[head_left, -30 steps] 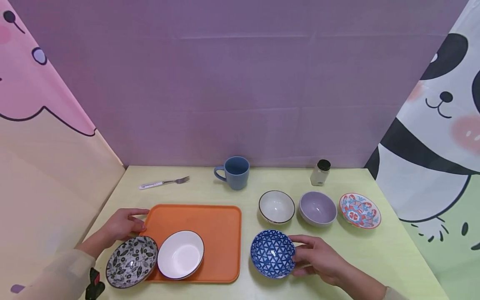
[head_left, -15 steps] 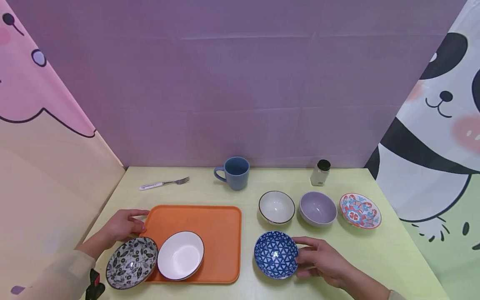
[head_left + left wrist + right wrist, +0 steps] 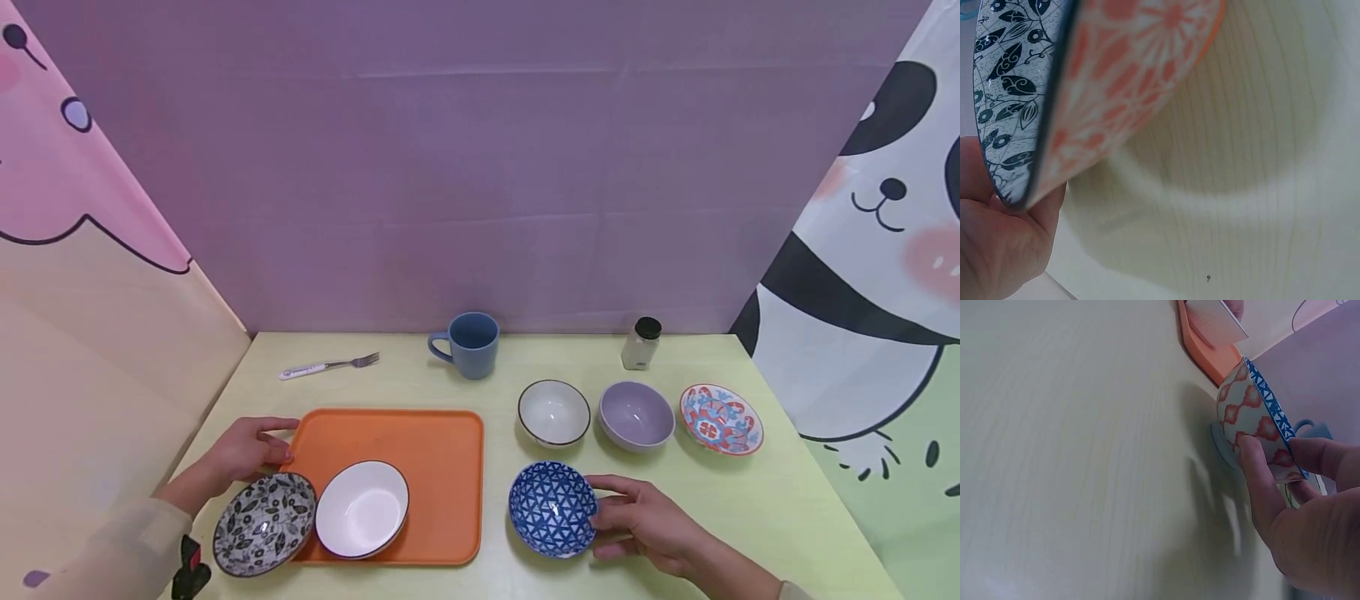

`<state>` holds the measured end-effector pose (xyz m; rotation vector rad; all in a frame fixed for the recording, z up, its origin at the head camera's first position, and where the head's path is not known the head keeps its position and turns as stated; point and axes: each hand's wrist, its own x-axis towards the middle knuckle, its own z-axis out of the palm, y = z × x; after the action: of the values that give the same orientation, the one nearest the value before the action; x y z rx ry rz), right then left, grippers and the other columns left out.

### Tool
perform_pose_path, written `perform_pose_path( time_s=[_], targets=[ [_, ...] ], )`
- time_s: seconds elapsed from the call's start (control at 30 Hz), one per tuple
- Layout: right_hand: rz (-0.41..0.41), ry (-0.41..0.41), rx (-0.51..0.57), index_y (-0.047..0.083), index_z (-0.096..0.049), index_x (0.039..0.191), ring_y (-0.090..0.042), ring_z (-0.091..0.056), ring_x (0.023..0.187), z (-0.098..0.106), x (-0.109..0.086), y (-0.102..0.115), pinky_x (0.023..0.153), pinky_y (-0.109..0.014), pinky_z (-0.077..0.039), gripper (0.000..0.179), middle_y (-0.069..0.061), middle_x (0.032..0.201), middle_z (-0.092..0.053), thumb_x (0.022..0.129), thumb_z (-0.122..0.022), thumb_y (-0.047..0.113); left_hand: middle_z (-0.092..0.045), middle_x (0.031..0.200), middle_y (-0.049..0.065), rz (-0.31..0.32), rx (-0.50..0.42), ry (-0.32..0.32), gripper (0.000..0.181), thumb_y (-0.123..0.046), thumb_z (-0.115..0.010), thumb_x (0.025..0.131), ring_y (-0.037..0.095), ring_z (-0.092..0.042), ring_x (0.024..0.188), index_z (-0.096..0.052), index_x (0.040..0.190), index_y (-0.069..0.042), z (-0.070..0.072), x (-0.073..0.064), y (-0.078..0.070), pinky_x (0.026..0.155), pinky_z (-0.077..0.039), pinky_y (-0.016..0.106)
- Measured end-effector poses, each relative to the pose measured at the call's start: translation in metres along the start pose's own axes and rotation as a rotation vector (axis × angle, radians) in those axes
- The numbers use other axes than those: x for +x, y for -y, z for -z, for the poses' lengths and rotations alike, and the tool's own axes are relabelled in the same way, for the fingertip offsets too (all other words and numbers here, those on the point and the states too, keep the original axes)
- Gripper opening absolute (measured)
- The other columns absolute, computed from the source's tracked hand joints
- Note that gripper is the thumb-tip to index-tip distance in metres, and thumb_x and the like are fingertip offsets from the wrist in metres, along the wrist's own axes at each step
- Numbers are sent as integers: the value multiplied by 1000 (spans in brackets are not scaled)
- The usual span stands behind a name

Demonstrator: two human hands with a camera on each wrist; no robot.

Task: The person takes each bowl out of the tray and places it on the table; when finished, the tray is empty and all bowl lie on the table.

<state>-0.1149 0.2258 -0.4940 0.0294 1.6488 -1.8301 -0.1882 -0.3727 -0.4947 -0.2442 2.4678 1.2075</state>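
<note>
On blue bowl (image 3: pixel 1244 415), red pattern (image 3: pixel 1266 428), wrist only

Blue-white triangles inside one bowl (image 3: pixel 553 509), red motifs outside; black-white leaves inside leaf bowl (image 3: pixel 265 525); plain blue over mug (image 3: pixel 477 357).

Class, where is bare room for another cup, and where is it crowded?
Free: the back and right of the orange tray, past the white bowl; tabletop between fork and blue mug, and between mug and jar. Crowded: the tray's front left, by the floral bowl; along cream bowl, purple bowl and red-patterned dish.
</note>
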Motion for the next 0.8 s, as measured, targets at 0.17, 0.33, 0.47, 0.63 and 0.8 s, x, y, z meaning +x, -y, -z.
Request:
perform_pose_path(
  time_s=[0.17, 0.33, 0.47, 0.63, 0.8],
  targets=[
    [-1, 13, 17, -3, -37, 154, -32, -75, 99, -1, -1, 0, 81, -45, -63, 70, -17, 121, -71, 92, -68, 5, -72, 106, 17, -8, 1, -3, 59, -5, -67, 95, 25, -73, 87, -45, 149, 7, 1, 0, -1, 72, -63, 43],
    [-6, 18, 10, -3, -38, 154, -34, -74, 103, 0, -3, 4, 80, -47, -63, 68, -19, 122, -69, 93, -68, 4, -73, 106, 17, -8, -8, -5, 59, -4, -67, 95, 25, -73, 87, -45, 148, 7, 0, -1, -2, 72, -63, 43],
    [-12, 3, -25, -2, -40, 153, -34, -74, 103, 1, -3, 8, 79, -49, -63, 67, -18, 121, -68, 93, -69, 3, -73, 105, 16, -11, -11, -6, 59, -3, -67, 95, 25, -73, 87, -45, 148, 8, -1, 0, -2, 71, -63, 43],
    [-1, -2, -94, -3, -44, 151, -30, -73, 100, 1, -2, 12, 75, -49, -63, 65, -18, 118, -67, 92, -71, 5, -73, 104, 15, -9, -9, -11, 59, -3, -67, 94, 24, -73, 86, -45, 148, 8, 0, 2, -1, 70, -63, 42],
    [13, -31, -189, -5, -50, 145, -25, -71, 96, 2, -1, 16, 73, -49, -63, 60, -18, 118, -66, 91, -72, 7, -73, 104, 15, -10, -17, -7, 60, -3, -68, 94, 26, -74, 87, -44, 149, 8, 0, 1, 0, 70, -63, 42]
  ],
)
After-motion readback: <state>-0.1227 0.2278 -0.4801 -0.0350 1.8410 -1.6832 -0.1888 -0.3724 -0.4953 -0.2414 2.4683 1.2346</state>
